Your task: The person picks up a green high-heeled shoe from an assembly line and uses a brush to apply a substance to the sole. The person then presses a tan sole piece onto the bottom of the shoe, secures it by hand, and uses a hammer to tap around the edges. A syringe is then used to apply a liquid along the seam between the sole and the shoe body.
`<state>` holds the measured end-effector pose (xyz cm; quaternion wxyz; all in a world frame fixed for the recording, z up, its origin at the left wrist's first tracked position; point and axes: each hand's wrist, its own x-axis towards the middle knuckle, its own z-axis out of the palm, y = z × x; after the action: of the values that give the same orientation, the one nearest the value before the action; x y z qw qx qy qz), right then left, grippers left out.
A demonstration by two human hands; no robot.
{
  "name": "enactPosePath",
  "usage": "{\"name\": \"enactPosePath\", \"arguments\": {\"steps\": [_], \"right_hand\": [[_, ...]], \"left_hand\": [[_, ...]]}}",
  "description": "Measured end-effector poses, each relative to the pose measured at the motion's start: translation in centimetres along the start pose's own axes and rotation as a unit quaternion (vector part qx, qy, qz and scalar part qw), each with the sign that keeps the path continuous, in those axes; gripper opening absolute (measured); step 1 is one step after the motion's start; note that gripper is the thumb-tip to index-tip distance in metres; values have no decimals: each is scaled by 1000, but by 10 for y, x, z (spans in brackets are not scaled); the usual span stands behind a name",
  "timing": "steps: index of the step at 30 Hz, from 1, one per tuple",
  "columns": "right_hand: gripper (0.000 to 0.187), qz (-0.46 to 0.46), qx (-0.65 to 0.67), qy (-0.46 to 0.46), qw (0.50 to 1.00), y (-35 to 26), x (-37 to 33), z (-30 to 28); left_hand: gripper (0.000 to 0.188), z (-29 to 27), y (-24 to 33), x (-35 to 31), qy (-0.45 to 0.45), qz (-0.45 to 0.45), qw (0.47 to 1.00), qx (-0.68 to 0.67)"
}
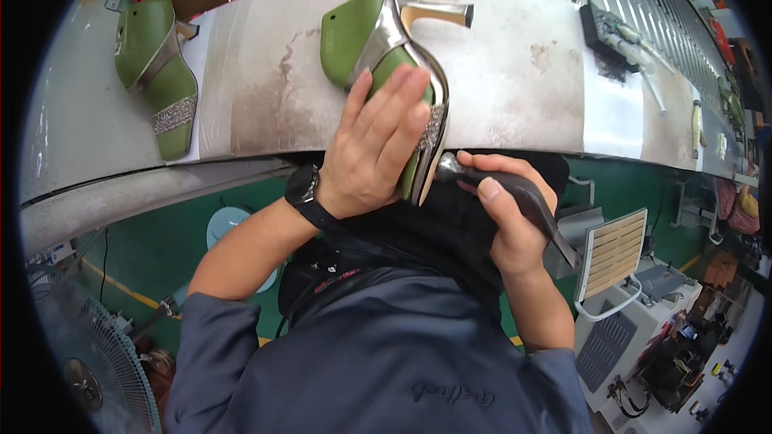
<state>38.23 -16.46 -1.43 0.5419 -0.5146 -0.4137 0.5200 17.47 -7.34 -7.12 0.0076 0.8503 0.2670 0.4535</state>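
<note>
A high-heeled sandal with metallic straps and a sparkling band lies on its side on a green shoe last. Its heel points right, and its toe hangs over the bench's near edge. My left hand is laid across the sandal, fingers long and close together, gripping it; the thumb is hidden. In my right hand is a hammer with a dark handle and a rounded metal head. The hammer head is right at the sole near the toe; whether it touches I cannot tell.
Another sandal on a green last stands at the left of the pale bench. A black box with brushes sits at the right. Behind runs a slatted conveyor with more shoes. A fan stands lower left.
</note>
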Motion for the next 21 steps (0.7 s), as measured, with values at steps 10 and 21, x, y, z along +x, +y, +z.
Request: {"name": "enactPosePath", "arguments": {"steps": [10, 21], "right_hand": [[30, -58, -30, -34, 997, -32, 40, -21], [36, -78, -187, -194, 960, -66, 81, -8]], "left_hand": [[64, 9, 6, -4, 13, -19, 999, 39], [38, 11, 3, -4, 27, -27, 999, 28]]}}
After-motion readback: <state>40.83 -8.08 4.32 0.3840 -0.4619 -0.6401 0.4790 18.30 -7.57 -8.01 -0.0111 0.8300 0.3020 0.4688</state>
